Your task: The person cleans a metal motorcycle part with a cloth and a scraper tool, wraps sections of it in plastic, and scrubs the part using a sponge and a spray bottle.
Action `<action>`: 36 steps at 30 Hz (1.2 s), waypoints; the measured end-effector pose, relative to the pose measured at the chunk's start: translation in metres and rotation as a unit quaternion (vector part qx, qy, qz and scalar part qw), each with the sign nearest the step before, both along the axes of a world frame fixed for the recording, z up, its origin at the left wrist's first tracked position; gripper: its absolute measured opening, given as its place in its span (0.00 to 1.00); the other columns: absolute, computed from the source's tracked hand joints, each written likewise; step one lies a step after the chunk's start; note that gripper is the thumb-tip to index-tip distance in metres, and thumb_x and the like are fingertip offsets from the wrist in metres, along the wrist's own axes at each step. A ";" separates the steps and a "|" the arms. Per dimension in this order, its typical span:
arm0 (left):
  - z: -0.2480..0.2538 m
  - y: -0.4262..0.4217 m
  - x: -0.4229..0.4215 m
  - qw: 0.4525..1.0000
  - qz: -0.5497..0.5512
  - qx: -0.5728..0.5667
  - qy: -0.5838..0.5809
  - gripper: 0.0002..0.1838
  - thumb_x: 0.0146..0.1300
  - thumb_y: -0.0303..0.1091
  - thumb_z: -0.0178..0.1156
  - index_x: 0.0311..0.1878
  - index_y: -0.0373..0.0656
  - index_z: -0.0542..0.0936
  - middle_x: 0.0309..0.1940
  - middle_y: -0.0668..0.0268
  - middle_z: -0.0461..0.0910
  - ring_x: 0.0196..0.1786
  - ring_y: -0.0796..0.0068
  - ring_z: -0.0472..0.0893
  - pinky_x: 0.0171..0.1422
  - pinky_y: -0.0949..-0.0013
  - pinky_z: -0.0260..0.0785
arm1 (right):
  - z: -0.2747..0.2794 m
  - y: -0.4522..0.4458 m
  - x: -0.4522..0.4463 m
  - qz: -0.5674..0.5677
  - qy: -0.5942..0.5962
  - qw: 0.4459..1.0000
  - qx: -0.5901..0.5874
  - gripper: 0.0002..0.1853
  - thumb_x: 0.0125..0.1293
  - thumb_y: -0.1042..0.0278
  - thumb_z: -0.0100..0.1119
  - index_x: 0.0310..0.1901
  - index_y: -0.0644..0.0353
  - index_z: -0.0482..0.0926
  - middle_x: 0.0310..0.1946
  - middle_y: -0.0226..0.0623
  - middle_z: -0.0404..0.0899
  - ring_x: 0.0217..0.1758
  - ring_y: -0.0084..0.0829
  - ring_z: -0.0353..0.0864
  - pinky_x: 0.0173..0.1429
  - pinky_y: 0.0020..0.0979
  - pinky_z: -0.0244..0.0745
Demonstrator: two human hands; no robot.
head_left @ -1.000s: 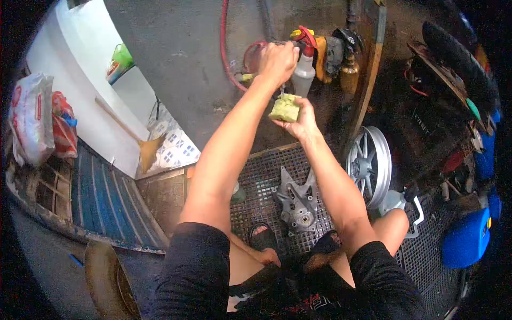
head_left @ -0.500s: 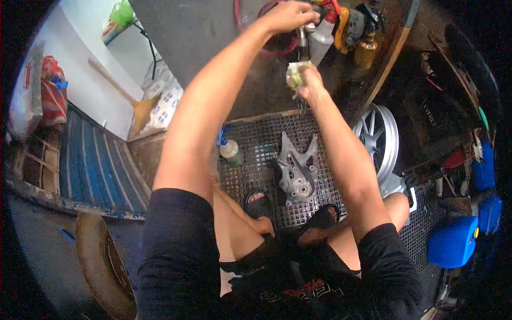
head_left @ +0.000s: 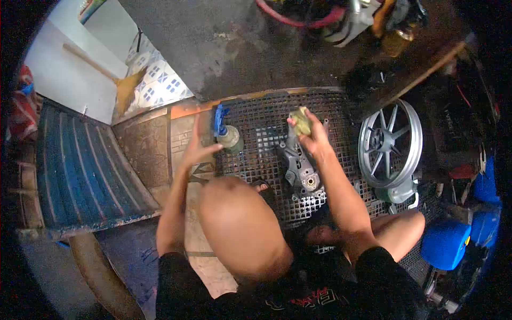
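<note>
My right hand (head_left: 318,140) grips a wet-looking yellow-green sponge (head_left: 302,122) above the grid mat (head_left: 256,112). Under it, on the mat, lies a grey cast-metal motorcycle part (head_left: 300,169) with a forked end, partly hidden by my hand and the sponge. My left hand (head_left: 198,152) is open, fingers spread and thumb pointing at a spray bottle (head_left: 231,140) with a blue trigger head. Whether the thumb touches the bottle I cannot tell. Nothing shows in that hand, which is somewhat blurred.
A silver spoked wheel rim (head_left: 390,144) stands at the right of the mat. Farther right is a blue jerrycan (head_left: 447,244). A pink-red hose (head_left: 304,22) and bottles occupy the top. At left are a broom (head_left: 128,89) and a blue ribbed panel (head_left: 90,165).
My left hand has come from the tap down beside the spray bottle. My right hand has drawn the sponge back from under the tap to above the metal part. The view has shifted.
</note>
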State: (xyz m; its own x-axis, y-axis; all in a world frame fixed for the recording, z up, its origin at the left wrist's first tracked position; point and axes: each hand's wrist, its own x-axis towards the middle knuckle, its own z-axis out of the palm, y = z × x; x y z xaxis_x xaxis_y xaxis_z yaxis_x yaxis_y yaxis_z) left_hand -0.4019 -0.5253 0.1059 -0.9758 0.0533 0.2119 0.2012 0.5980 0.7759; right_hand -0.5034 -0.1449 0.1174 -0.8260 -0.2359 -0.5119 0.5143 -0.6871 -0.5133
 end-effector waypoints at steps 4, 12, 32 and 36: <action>0.011 0.044 -0.029 0.980 0.005 0.157 -0.123 0.60 0.51 0.40 0.76 0.80 0.49 0.44 0.66 0.47 0.69 0.62 0.56 0.77 0.63 0.58 0.70 | -0.028 -0.004 0.028 0.029 -0.019 0.999 0.007 0.15 0.73 0.55 0.49 0.50 0.56 0.76 0.42 0.38 0.84 0.32 0.28 0.83 0.27 0.24 0.78; -0.010 0.076 -0.071 0.988 -0.037 -0.064 0.138 0.33 0.50 0.25 0.66 0.64 0.43 0.73 0.68 0.54 0.61 0.52 0.61 0.82 0.51 0.65 0.76 | -0.044 0.008 0.089 0.054 -0.089 0.972 0.208 0.16 0.72 0.54 0.49 0.51 0.54 0.76 0.38 0.34 0.84 0.27 0.23 0.79 0.26 0.22 0.71; 0.028 0.191 -0.002 0.945 -0.185 0.068 -0.260 0.24 0.59 0.47 0.68 0.50 0.37 0.79 0.33 0.51 0.82 0.37 0.50 0.84 0.43 0.57 0.74 | -0.026 -0.001 0.058 0.006 0.017 1.000 0.021 0.13 0.72 0.59 0.51 0.47 0.62 0.74 0.42 0.45 0.82 0.41 0.37 0.84 0.47 0.33 0.79; 0.010 0.205 0.006 0.960 -0.233 0.112 -0.106 0.18 0.59 0.44 0.69 0.44 0.41 0.79 0.33 0.58 0.84 0.36 0.58 0.85 0.43 0.58 0.75 | -0.020 0.009 0.069 0.005 0.033 0.998 0.056 0.12 0.74 0.62 0.48 0.49 0.61 0.71 0.45 0.47 0.82 0.43 0.39 0.84 0.47 0.35 0.82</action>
